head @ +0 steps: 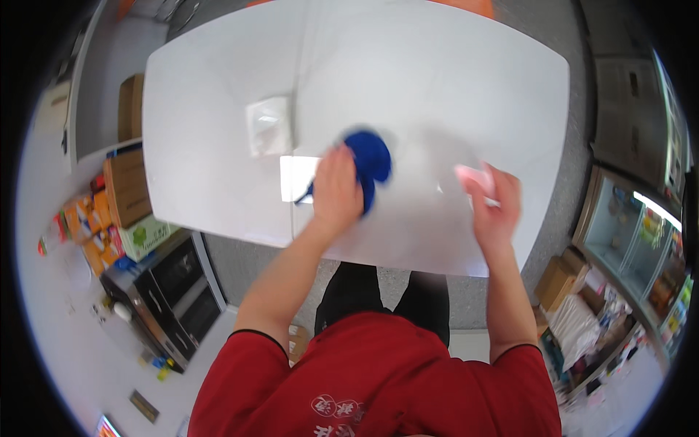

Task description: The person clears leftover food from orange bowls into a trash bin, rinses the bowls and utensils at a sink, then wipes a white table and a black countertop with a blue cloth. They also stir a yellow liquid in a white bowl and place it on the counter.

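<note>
Over a blue cloth item (368, 155), perhaps a cap or pouch, lies my left hand (336, 188), fingers straight and close together. The hand hides the item's left part, and a thin dark blue strap or cord sticks out past it. Motion blur leaves it unclear whether the fingers grip the cloth or only press on it. Further right, my right hand (498, 205) pinches a small pink item (475, 179) between thumb and fingers, above the white table (426, 71). That pink thing is too blurred to name; something white shows under it.
A clear plastic packet (269, 125) lies left of the table's centre seam. Cardboard boxes (128, 188) and a black-fronted cabinet (169, 295) flank the left side. At right are a glass-fronted display cabinet (622, 229) and another cardboard box (560, 278). Orange seats show beyond the far edge.
</note>
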Tool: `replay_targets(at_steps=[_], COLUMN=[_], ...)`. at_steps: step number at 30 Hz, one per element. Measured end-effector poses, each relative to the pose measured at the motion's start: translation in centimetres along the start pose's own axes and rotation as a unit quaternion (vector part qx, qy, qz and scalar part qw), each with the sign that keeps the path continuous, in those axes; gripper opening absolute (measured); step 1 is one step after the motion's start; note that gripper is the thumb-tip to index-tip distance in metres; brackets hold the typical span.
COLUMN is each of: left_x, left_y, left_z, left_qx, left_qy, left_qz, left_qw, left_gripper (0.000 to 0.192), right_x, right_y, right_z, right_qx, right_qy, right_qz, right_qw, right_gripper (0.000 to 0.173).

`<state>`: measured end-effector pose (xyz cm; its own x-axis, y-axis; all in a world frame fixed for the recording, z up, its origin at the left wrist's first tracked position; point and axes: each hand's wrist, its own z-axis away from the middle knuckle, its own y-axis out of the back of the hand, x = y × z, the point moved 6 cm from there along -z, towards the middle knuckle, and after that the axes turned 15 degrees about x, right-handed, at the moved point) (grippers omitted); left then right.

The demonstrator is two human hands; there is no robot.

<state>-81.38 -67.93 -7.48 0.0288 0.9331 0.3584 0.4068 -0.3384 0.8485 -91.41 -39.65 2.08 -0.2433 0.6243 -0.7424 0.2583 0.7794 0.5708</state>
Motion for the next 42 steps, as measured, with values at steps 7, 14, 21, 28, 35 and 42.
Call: replay_targets(at_steps=[7,14,21,28,35,42], left_x=[15.5,30.2,14.1,41.4,31.1,4.0], left_y=[-17.5,-8.1,-14.1,-24.2,-6.8,6.1], left_z=[-22.6,6.8,-20.4,-11.1,9.0,13.0], left_qx=[0.031,-0.228,0.102,-0.070,-0.216,-0.143], left_qy=[-0.042,-0.346,-0.200,-0.325,-0.296,0.038], left_qz=[0.020,0.311,-0.045,0.202,0.234,-0.029], left_qw=[0.998,0.855,0.973,0.921,0.901,0.989], left_gripper=[0.038,0.048,0.040,0.021,0.044,0.067], right_x=[12.8,18.3,25.9,29.1,21.5,10.1], right_y=[19.2,26.9,34.5,31.3,13.3,1.0], right_z=[4.4,6.5,14.0,4.8,-8.1,-8.7], right_qx=[0.181,0.141,0.166,0.280,-0.074,-0.020], right_qy=[-0.207,-0.218,-0.309,-0.309,-0.054,0.083], right_qz=[-0.010,0.072,0.117,0.026,0.047,0.157], right_qw=[0.961,0.963,0.929,0.909,0.995,0.984], right_gripper=[0.030,0.030,0.030,0.034,0.032,0.052])
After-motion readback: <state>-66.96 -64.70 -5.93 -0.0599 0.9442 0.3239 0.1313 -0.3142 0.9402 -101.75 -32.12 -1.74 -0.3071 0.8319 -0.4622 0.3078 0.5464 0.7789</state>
